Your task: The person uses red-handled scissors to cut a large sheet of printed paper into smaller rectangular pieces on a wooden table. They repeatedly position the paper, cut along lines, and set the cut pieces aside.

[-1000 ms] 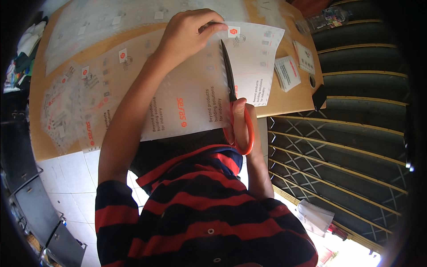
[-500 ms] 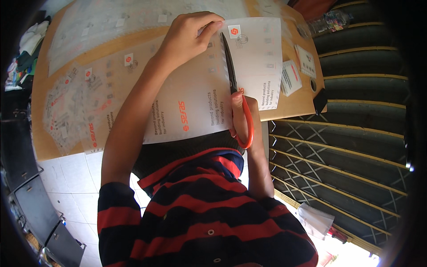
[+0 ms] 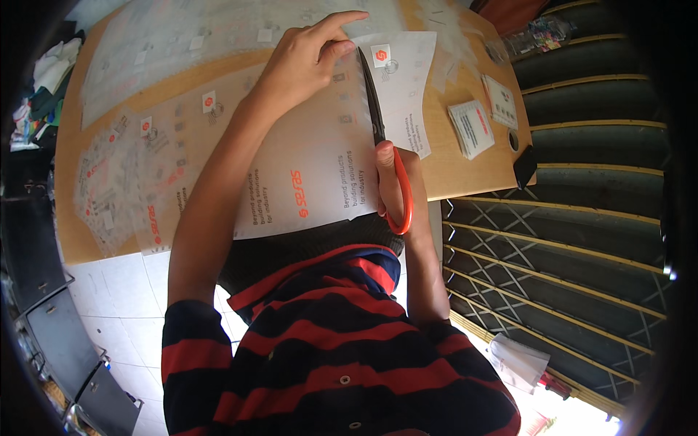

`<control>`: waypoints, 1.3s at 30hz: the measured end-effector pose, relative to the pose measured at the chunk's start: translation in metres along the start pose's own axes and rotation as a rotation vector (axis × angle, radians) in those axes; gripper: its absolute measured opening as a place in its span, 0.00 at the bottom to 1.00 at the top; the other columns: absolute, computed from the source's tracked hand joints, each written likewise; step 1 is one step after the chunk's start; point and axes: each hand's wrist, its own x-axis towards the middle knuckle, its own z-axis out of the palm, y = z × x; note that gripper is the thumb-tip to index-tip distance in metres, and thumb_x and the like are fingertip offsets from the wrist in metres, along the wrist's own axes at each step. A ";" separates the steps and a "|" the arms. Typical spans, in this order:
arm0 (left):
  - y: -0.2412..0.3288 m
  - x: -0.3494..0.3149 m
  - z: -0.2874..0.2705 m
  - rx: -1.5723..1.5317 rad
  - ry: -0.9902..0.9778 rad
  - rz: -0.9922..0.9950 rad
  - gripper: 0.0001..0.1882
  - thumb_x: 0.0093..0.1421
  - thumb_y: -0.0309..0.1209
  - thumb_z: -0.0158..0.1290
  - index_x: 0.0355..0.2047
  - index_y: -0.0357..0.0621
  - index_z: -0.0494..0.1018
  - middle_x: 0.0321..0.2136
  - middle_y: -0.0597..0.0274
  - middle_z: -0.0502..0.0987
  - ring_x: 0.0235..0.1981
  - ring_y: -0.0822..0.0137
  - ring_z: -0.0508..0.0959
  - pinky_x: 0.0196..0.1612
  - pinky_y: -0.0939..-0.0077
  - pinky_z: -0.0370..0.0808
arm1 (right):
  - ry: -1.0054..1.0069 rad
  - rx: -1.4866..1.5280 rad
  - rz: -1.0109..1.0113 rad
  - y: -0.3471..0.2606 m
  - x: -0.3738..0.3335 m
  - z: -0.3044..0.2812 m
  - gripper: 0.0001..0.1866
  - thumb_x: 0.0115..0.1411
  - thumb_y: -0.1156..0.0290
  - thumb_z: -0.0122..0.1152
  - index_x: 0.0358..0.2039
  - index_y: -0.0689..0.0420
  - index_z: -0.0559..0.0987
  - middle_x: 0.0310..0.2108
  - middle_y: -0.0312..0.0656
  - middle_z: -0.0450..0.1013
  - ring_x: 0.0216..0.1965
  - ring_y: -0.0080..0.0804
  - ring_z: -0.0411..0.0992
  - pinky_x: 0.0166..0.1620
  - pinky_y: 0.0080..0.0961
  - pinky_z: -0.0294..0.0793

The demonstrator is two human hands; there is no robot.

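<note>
Head view shows, at the left, more printed sheets (image 3: 123, 182) lying on the wooden desk (image 3: 451, 171). Next, the left hand (image 3: 305, 62) lies flat with spread fingers on the clear printed sheet (image 3: 305, 167). Beside it the right hand (image 3: 389, 182) grips the orange-handled scissors (image 3: 385, 145), blades probably nearly closed in the sheet. A small card stack (image 3: 471, 128) lies further right.

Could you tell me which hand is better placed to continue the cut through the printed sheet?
Probably the right hand: it grips the orange-handled scissors, blades along the sheet. The left hand pins it.
</note>
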 end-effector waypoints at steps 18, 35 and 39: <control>0.008 0.001 -0.004 -0.038 -0.094 -0.104 0.20 0.64 0.22 0.53 0.55 0.45 0.62 0.26 0.58 0.80 0.32 0.67 0.79 0.41 0.73 0.73 | -0.072 0.022 0.089 -0.017 0.034 -0.010 0.41 0.66 0.32 0.37 0.13 0.59 0.68 0.07 0.33 0.59 0.07 0.22 0.58 0.14 0.21 0.55; 0.002 -0.006 0.005 0.118 -0.211 -0.010 0.10 0.57 0.24 0.55 0.38 0.42 0.68 0.21 0.56 0.78 0.22 0.59 0.76 0.32 0.67 0.70 | 0.048 0.095 0.091 -0.027 0.032 -0.027 0.38 0.69 0.38 0.39 0.11 0.56 0.64 0.05 0.33 0.58 0.07 0.22 0.57 0.15 0.22 0.60; -0.015 -0.004 0.008 0.422 -0.121 0.062 0.08 0.57 0.32 0.58 0.29 0.40 0.74 0.22 0.57 0.78 0.25 0.56 0.77 0.32 0.63 0.69 | -0.007 0.220 -0.037 0.008 0.002 -0.046 0.40 0.68 0.35 0.33 0.11 0.56 0.64 0.05 0.32 0.57 0.08 0.22 0.58 0.16 0.19 0.61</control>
